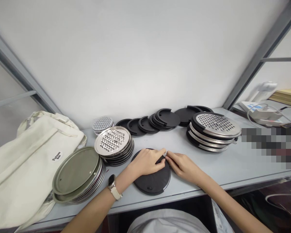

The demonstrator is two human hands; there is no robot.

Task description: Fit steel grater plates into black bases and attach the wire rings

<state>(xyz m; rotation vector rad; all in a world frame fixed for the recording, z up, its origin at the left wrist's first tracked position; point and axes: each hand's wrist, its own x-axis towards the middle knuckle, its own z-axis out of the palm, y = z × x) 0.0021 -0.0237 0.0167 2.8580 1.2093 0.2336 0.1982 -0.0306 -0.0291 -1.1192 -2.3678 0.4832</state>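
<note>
A round black disc [152, 179] lies flat near the table's front edge, with a small knob or hole low on its face. My left hand [147, 161] rests over the disc's upper part, thumb and forefinger closed at its upper right rim. Fingertip to fingertip with it, my right hand [181, 165] is pinched from the right. A tiny pale piece shows between the fingertips, too small to name. Left of the disc stands a stack of round metal grater plates [113, 141]. Further left is a stack of olive-green round plates [75, 171].
Several black round discs [168, 118] lie overlapping along the wall. Grater plates with black rims [215, 124] are stacked at right. Smaller grater plates [102, 124] stand behind. A cream bag [34, 155] fills the left side. A white device with a cable [259, 111] sits far right.
</note>
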